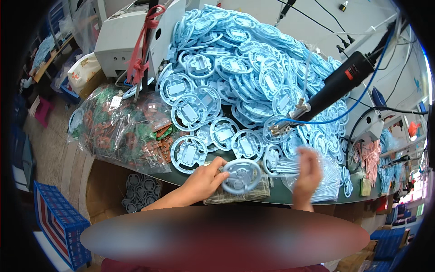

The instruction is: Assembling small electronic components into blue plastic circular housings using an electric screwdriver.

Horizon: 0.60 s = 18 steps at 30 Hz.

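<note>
My left hand (206, 180) grips a pale blue toy steering wheel (243, 176) by the left side of its rim. The wheel is held over a flat, tan, rectangular block (240, 196) at the table's front edge; whether it touches the block is unclear. To the right, my right hand (308, 174) is raised and smeared by motion, so its fingers do not show clearly. Beside and partly behind it lies a clear plastic bag of thin white sticks (327, 181). Several loose blue wheels, among them one at the left (188, 154), lie just beyond my hands.
A large heap of blue wheels (258, 63) covers the table's back. A black powered screwdriver (337, 86) slants in from the right above them. Bagged circuit boards (122, 127) lie left, near a white machine (122, 41). Below the table's edge stands a cardboard box (102, 181) with grey parts.
</note>
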Motion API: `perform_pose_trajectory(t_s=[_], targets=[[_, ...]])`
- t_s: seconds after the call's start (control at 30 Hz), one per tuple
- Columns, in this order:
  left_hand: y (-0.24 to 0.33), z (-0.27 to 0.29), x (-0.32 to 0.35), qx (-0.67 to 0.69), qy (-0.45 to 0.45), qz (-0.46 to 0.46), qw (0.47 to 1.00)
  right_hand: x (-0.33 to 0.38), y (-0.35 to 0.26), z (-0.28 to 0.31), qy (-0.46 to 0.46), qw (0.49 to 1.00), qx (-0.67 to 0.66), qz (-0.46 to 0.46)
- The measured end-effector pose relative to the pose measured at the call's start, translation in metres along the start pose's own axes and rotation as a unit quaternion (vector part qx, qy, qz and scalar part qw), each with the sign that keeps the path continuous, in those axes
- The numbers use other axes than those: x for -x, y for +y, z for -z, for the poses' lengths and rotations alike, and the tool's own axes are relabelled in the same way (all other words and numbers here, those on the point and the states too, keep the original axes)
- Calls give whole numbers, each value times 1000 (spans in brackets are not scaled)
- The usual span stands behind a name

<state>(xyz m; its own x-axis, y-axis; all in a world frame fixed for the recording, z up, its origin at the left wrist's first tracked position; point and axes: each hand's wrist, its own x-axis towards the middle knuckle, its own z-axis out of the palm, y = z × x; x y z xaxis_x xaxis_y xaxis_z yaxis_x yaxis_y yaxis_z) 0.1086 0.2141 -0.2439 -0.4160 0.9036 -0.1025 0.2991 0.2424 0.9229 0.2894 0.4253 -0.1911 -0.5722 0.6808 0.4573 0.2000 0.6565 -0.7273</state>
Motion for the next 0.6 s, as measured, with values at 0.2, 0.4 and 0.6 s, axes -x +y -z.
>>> perform_pose_trajectory(t_s=[0.2, 0.4, 0.6], targets=[[-19, -4, -2, -252, 125, -387, 878, -128, -38, -2, -67, 937, -339, 49], [-28, -4, 22, -270, 103, -323, 901, -136, -90, -6, -14, 932, -348, 99], [-12, -12, 1, -158, 170, -259, 938, -112, -136, -25, -51, 916, -388, 85]])
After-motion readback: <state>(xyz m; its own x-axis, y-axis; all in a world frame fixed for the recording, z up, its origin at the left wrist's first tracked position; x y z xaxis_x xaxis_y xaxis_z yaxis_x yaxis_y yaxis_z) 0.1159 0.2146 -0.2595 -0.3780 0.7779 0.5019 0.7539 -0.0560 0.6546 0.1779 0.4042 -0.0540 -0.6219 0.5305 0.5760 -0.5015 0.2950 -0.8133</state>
